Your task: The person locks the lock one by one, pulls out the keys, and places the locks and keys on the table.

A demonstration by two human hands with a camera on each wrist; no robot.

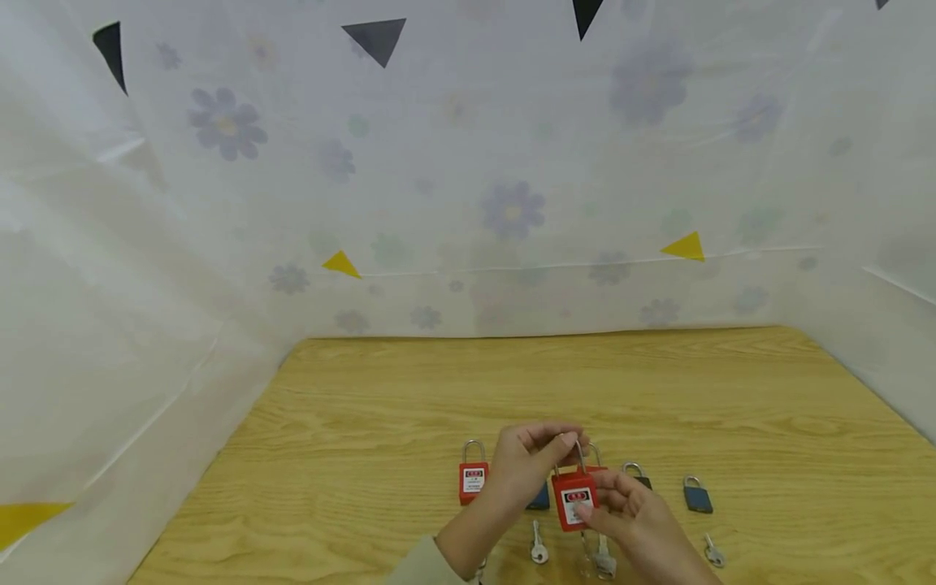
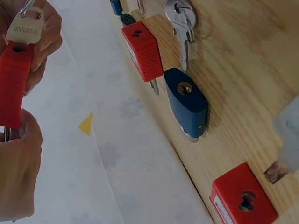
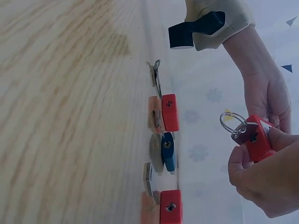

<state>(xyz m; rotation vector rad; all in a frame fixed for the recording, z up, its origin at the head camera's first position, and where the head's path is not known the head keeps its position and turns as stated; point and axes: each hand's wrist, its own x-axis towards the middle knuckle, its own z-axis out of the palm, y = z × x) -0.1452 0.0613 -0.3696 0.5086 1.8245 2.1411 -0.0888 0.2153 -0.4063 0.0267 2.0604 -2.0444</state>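
Observation:
Both hands hold a red padlock (image 1: 574,497) with a white label above the table. My left hand (image 1: 522,459) pinches its metal shackle from above. The fingers and thumb of my right hand (image 1: 632,516) grip the red body from the side. A silver key (image 2: 25,29) stamped with a number sits in the keyhole at the bottom of the lock. Rings (image 3: 229,122) hang from that key in the right wrist view. Part of the shackle is covered by the left fingers, and whether it is fully seated cannot be told.
On the wooden table (image 1: 366,422) stand another red padlock (image 1: 473,483), a blue padlock (image 1: 539,498), a dark padlock (image 1: 638,474) and a small blue padlock (image 1: 698,496). One more red padlock (image 1: 596,469) is partly hidden behind the held one. Loose keys (image 1: 539,551) lie in front. Patterned sheeting (image 1: 512,268) surrounds the table.

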